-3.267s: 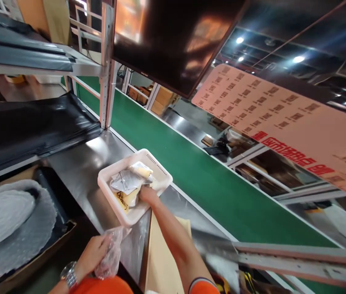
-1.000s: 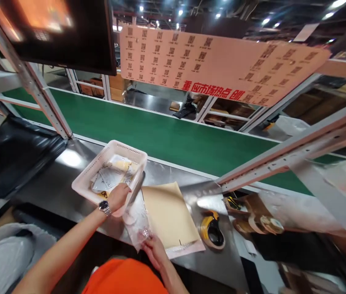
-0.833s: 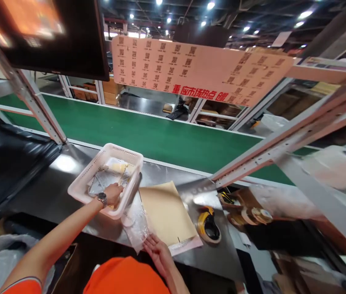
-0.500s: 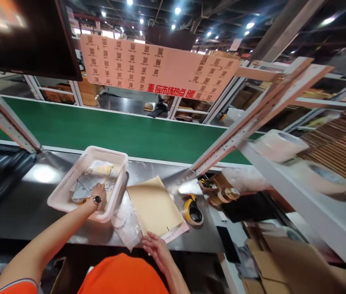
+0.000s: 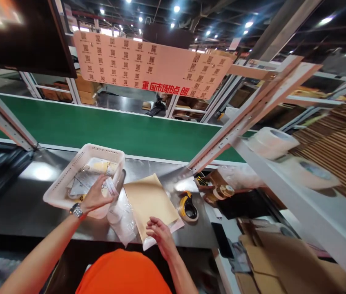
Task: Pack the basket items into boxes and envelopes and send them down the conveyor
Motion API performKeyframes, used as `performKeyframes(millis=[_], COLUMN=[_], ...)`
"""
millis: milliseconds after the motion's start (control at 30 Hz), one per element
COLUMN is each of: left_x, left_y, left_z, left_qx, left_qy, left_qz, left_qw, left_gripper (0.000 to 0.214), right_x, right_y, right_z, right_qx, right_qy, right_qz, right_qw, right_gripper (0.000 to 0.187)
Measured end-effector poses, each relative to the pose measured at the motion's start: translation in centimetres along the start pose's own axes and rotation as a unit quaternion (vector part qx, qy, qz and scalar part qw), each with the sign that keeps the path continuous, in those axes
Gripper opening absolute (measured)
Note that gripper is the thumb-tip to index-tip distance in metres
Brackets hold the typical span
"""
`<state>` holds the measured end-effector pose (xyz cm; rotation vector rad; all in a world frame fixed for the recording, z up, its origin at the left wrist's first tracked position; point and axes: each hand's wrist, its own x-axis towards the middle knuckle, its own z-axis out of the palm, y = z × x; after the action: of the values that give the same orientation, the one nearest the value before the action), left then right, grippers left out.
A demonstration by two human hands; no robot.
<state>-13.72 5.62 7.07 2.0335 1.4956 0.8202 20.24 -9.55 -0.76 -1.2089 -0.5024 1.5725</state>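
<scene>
My left hand (image 5: pixel 95 197), with a watch at the wrist, is raised over the right side of a white plastic basket (image 5: pixel 58 200). Its fingers are closed on a small clear packet (image 5: pixel 110 187) with whitish contents. Flat plastic-wrapped packets (image 5: pixel 82 181) lie inside the basket. My right hand (image 5: pixel 160 233) hovers at the near edge of a tan paper sheet or envelope (image 5: pixel 148 200), fingers loosely bent and apart, nothing in them. Under the tan piece a pale bubble-like edge (image 5: pixel 150 243) sticks out. A clear plastic bag (image 5: pixel 122 222) lies between it and the basket.
A yellow-black tape dispenser (image 5: pixel 188 207) stands right of the tan piece. Behind the metal table (image 5: pixel 13 208) runs a green conveyor belt (image 5: pixel 108 130). Tape rolls (image 5: pixel 272 142) sit on a white shelf at right, above a dark phone-like slab (image 5: pixel 222 241) and cardboard (image 5: pixel 283 253).
My left hand has come up out of the basket and towards me, now with the small clear packet. My right hand has lifted slightly from the tan piece's near corner.
</scene>
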Motion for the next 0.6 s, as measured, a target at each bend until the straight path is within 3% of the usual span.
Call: performKeyframes(millis=[133,233,333,500,600], left_x=[-4.3,-6.3,-7.5,-10.1,-10.8], left_y=[7.3,9.3,8.4,5.0,3.6], left_z=[6.6,11.9,15.2,17.4,18.2], left_qx=[-0.053,-0.012,0.021,0.117,0.201], left_qy=[-0.073,-0.094,-0.111,-0.141,-0.161], left_qz=[0.096,0.075,0.051,0.014,-0.032], left_qw=[0.991,0.993,0.992,0.983,0.966], left_gripper=[0.073,0.074,0.076,0.099,0.075], right_x=[-0.6,-0.5,0.1,0.8,0.6], right_y=[-1.2,-1.1,0.1,1.7,1.5], right_z=[3.6,3.9,2.6,0.0,-1.4], right_qx=[-0.098,-0.188,-0.231,-0.108,-0.088], right_qy=[-0.125,-0.109,-0.065,-0.016,0.024], right_qz=[-0.098,-0.119,-0.111,-0.070,-0.096], right_qw=[0.982,0.969,0.964,0.992,0.991], right_gripper=[0.068,0.057,0.050,0.059,0.058])
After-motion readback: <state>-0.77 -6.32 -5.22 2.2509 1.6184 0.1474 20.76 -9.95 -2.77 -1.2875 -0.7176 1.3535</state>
